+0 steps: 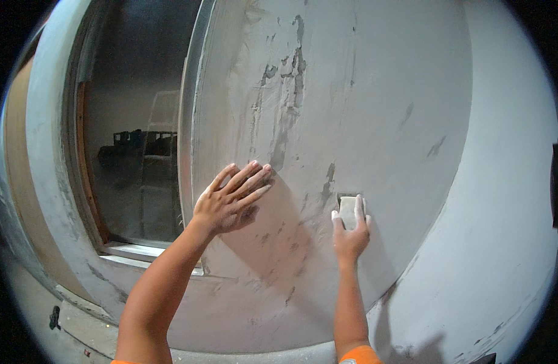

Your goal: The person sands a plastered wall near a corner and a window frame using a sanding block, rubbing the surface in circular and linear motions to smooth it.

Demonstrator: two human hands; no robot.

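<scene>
In front of me stands a grey plastered wall with dark cracks and patches where the coating has flaked. My right hand, whitened with dust at the fingertips, grips a pale block, which looks like a sanding block, held at the wall. A dark edge shows behind the block's top. To the left, my left hand has its fingers apart and nothing in it, beside the lower end of a long flaked patch. Whether its palm touches the plaster cannot be told.
A glass window pane in a metal frame is left of my left hand, with a pale sill. A white adjoining wall meets the plaster on the right. Low on the left lies a small black object.
</scene>
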